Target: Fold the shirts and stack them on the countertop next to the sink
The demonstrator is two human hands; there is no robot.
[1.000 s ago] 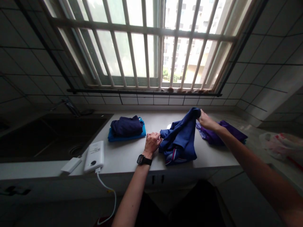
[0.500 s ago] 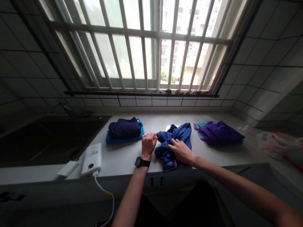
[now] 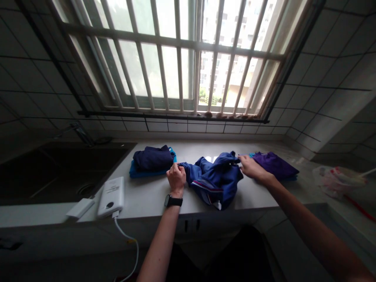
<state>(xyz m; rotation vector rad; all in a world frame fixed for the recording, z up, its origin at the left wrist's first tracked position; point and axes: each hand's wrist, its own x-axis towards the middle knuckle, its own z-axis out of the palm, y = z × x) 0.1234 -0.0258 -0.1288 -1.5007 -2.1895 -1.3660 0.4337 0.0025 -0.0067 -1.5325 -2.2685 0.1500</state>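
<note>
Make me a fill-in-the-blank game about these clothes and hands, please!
1. One hand grips the sleeve of a crumpled ____ garment.
2. A black watch is on the person's ____ wrist.
3. The folded ____ clothes lie just past the other hand.

Missing words: blue, left, purple.

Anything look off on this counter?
Mainly the crumpled blue garment between the left hand and right hand: it's bunched up, unlike the folded navy-and-blue stack and purple stack. Also odd: a white power bank beside the sink, its white cable hanging over the counter edge.
</note>
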